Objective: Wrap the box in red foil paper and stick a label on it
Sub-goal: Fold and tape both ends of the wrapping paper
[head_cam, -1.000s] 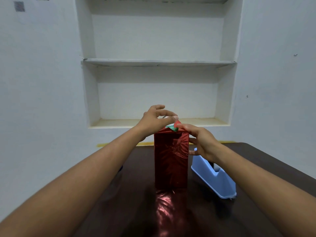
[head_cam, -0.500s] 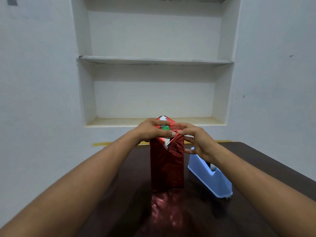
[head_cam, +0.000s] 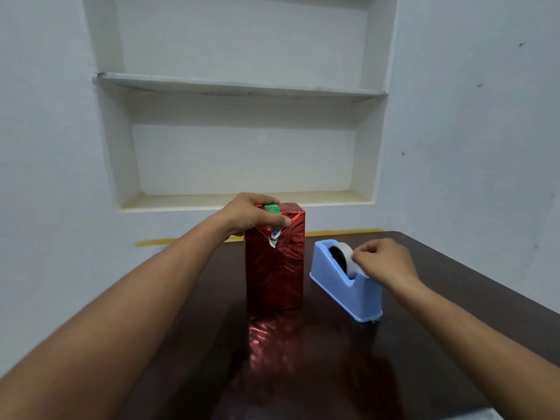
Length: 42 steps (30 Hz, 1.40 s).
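One hand [head_cam: 383,262] now at dispenser [head_cam: 348,286]

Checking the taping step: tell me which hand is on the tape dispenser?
The right hand, pinching tape at the blue dispenser; the left hand holds the foil-wrapped box.

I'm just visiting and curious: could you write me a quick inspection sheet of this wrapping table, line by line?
Surface: dark glossy table, mirrors the red foil.
Job's things: box upright, wrapped in red foil; top fold unsealed, a green patch showing. No label seen.
Clutter: blue tape dispenser to the box's right.
Hands: left hand holds the top fold down; right hand pinches at the tape roll.
Cables: nothing seen.
Surroundings: white wall niche with shelf; yellow strip along the wall.
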Motion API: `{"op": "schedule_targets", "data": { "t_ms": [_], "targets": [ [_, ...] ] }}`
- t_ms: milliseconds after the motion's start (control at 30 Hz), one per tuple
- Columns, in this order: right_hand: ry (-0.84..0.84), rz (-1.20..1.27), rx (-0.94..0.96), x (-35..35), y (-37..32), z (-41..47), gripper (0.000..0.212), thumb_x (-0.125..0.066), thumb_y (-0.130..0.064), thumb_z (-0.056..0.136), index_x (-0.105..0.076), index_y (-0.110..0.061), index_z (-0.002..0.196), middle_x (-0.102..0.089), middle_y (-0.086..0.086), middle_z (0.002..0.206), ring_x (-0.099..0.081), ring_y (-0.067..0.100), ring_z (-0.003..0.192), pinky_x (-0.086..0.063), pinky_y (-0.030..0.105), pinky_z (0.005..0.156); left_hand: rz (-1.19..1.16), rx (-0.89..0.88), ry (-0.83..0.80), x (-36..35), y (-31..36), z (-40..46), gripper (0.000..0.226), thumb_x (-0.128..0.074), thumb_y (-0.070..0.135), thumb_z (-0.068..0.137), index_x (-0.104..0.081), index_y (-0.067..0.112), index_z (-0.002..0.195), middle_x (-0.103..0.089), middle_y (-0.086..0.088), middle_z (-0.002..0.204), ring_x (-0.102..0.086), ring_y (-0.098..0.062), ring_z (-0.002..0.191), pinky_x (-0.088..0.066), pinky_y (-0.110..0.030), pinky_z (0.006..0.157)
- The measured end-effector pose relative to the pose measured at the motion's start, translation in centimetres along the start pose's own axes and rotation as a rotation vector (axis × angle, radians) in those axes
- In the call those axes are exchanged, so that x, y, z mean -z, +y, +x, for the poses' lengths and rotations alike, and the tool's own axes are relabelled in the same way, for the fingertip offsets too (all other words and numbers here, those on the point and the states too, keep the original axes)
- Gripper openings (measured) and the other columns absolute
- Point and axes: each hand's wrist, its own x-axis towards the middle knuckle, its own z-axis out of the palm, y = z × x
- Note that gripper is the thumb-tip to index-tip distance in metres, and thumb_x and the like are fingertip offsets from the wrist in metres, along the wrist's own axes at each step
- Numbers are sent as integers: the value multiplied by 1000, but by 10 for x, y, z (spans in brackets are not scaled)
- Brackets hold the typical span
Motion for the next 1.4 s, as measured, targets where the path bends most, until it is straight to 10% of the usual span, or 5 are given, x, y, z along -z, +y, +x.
{"op": "schedule_targets", "data": {
  "t_ms": [400, 733, 1400],
  "targets": [
    [-455, 328, -483, 12, 15, 25, 29, -71, -15, 93, -67, -1, 118, -59, 17, 124, -69, 43, 97, -61, 60, 63, -19, 20, -1, 1, 2, -5, 57, -91, 32, 76, -70, 28, 129, -69, 2, 108, -65, -7, 82, -50, -17, 58],
    [-373, 780, -441, 15, 38, 3, 26, -62, -8, 95, -80, -6, 77, -71, 7, 109, -64, 34, 105, -52, 60, 81, -8, 32, 5, -1, 3, -8, 57, -91, 34, 76, -70, 31, 128, -69, 3, 105, -66, -7, 78, -48, -14, 53],
    [-345, 705, -489, 11, 63, -6, 9, -65, 0, 91, -69, -8, 89, -76, 5, 96, -70, 20, 97, -55, 46, 92, -11, 51, 5, -2, 9, -14, 53, -89, 31, 79, -69, 31, 129, -67, 5, 101, -64, -8, 75, -46, -15, 50]
  ]
}}
